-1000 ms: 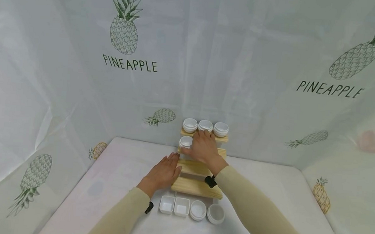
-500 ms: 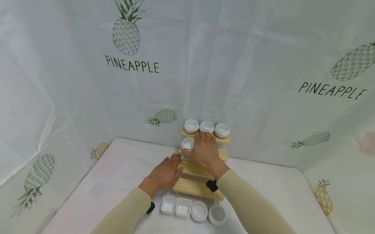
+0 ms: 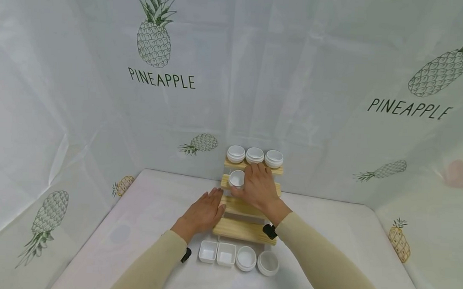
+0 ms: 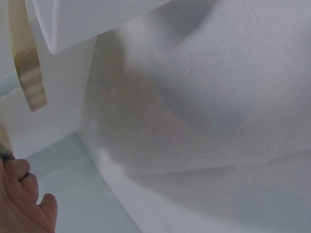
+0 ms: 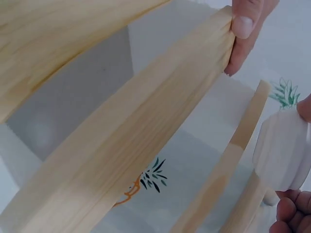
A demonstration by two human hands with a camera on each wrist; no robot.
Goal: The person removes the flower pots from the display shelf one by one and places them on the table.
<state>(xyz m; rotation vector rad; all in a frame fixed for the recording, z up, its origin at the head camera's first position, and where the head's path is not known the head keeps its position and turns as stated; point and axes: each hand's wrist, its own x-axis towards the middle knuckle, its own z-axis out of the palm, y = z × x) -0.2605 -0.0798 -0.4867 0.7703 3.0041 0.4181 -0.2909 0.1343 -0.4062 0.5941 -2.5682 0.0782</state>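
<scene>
My right hand (image 3: 260,187) grips a small round white bowl (image 3: 237,178) at the second-highest plank (image 3: 224,182) of a stepped wooden stand, near its left end. In the right wrist view, thumb and fingers hold the bowl (image 5: 281,148) from both sides; whether its base touches the wood I cannot tell. Against the stand's left side rests my left hand (image 3: 201,212), fingers straight and pointing away from me. The right wrist view has the left thumb (image 5: 243,25) touching a plank's end (image 5: 227,29). Only part of the left hand (image 4: 24,199) shows in the left wrist view.
Three round white bowls (image 3: 236,154) line the top plank. Before the stand, on the white-covered table (image 3: 150,201), sit two square white dishes (image 3: 226,254) and two round bowls (image 3: 268,263) in a row. A pineapple-printed curtain (image 3: 202,103) rises behind.
The bowl in my right hand has shifted a little to the right, away from the plank's left end. The left hand stays in place at the stand's side.
</scene>
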